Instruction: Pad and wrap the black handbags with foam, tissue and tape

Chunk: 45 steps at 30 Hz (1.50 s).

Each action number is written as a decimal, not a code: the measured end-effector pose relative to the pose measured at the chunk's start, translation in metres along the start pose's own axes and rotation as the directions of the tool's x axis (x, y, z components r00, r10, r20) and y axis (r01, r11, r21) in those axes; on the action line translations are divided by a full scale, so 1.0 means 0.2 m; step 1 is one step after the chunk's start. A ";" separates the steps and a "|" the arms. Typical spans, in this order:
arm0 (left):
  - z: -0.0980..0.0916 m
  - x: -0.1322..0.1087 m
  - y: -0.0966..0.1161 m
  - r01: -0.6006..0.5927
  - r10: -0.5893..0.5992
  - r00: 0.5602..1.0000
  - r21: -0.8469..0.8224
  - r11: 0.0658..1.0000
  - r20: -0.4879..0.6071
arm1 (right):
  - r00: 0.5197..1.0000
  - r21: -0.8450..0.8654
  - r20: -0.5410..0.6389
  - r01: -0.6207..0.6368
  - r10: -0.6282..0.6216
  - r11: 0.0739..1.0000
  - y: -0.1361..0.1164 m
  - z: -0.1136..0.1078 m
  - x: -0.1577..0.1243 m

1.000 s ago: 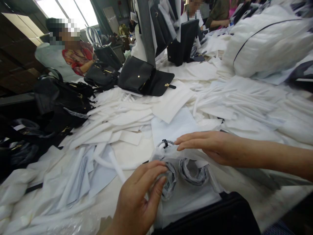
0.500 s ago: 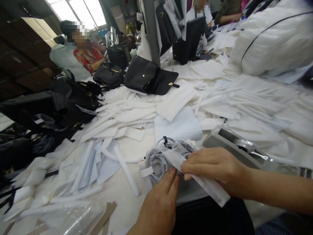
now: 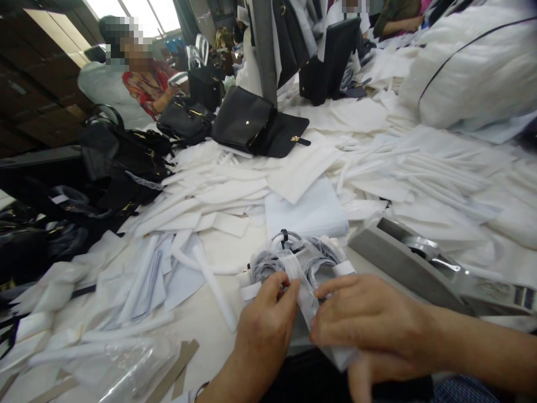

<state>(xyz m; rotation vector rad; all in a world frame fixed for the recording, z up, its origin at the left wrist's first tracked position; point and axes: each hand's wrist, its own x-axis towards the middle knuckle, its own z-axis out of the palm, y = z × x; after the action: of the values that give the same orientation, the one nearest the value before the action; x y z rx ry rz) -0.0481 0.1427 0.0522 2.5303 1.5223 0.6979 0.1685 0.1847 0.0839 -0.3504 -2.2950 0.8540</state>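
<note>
Two coils of straps wrapped in clear-grey plastic, a left coil (image 3: 266,266) and a right coil (image 3: 325,260), lie side by side on top of a dark bag near the table's front edge. A black-bound loop (image 3: 284,239) shows behind them. Between the coils runs a thin white strip (image 3: 306,302) toward me. My left hand (image 3: 268,319) pinches the strip's left edge beside the left coil, finger and thumb together. My right hand (image 3: 373,324) has its fingers bent over the strip's right side, its thumb blurred below. The strip's lower end shows partly under that hand.
A grey tape dispenser (image 3: 411,268) stands to the right. White padding sheets (image 3: 197,196) cover much of the table, with a light blue sheet (image 3: 304,210) behind the coils. Black bags (image 3: 243,120) lie further back. A person in a red patterned top (image 3: 146,84) works at far left.
My left hand has gone from lying flat against the left coil to pinching the strip. My right hand has moved down and toward me, uncovering the right coil.
</note>
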 end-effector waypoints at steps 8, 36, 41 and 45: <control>-0.07 0.14 -0.01 -0.149 0.165 0.984 0.188 0.971 -0.074 | 0.909 -0.253 0.012 -0.401 0.418 0.880 0.33 -0.13 0.16; -0.13 0.26 -0.43 0.571 -0.497 0.810 -0.611 0.548 0.311 | 0.958 -0.475 0.215 0.270 -0.187 0.838 0.39 -0.08 0.09; 0.06 0.41 -0.54 0.819 -0.015 0.532 -0.510 0.263 0.847 | 0.947 -0.510 0.263 0.298 -0.183 0.807 0.39 -0.11 0.10; 0.13 0.47 -0.55 0.835 0.044 0.482 -0.474 0.280 0.875 | 0.944 -0.524 0.270 0.311 -0.191 0.793 0.40 -0.11 0.10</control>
<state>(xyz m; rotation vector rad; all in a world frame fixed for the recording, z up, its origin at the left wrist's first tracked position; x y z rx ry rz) -0.0890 0.2815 0.0246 1.0717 0.9611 0.1218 0.1699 0.2646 0.0542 -0.1982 -2.6832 0.0555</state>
